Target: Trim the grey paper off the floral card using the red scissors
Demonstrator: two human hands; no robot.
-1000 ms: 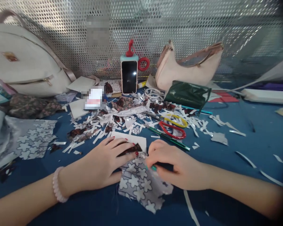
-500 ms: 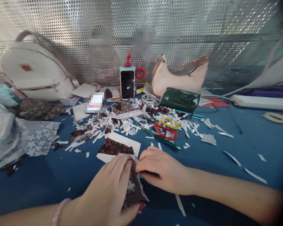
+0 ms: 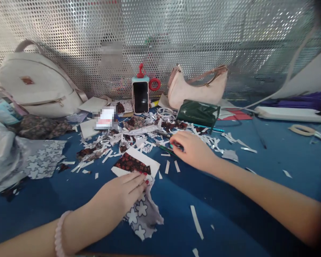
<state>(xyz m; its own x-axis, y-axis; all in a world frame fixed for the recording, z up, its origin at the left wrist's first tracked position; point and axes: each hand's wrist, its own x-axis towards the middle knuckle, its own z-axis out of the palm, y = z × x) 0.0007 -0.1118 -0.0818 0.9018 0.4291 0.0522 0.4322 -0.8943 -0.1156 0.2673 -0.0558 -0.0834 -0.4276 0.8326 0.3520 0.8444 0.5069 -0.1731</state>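
Observation:
My left hand (image 3: 123, 192) lies with fingers stretched out on a grey star-print fabric piece (image 3: 143, 214), pressing it onto a white card (image 3: 149, 165). A dark red-patterned fabric strip (image 3: 132, 163) lies across that card, just beyond my fingertips. My right hand (image 3: 191, 150) is over the scissors, with its fingers curled in. A small teal bit shows at its fingertips; what it belongs to is hidden. Dark scissor blades (image 3: 162, 134) and a thin green tool (image 3: 164, 148) stick out left of the hand, while the scissor handles are covered by it.
White paper strips (image 3: 141, 144) and fabric scraps litter the middle. A propped phone (image 3: 141, 97), a pink handbag (image 3: 198, 92) and a dark green pouch (image 3: 199, 113) stand behind. At left are a backpack (image 3: 40, 85) and star-print cloth (image 3: 42, 157); tape (image 3: 301, 130) lies right.
My right hand has left the fabric and moved up and right over the scissors. My left hand has flattened, and the star-print piece now shows its lighter side.

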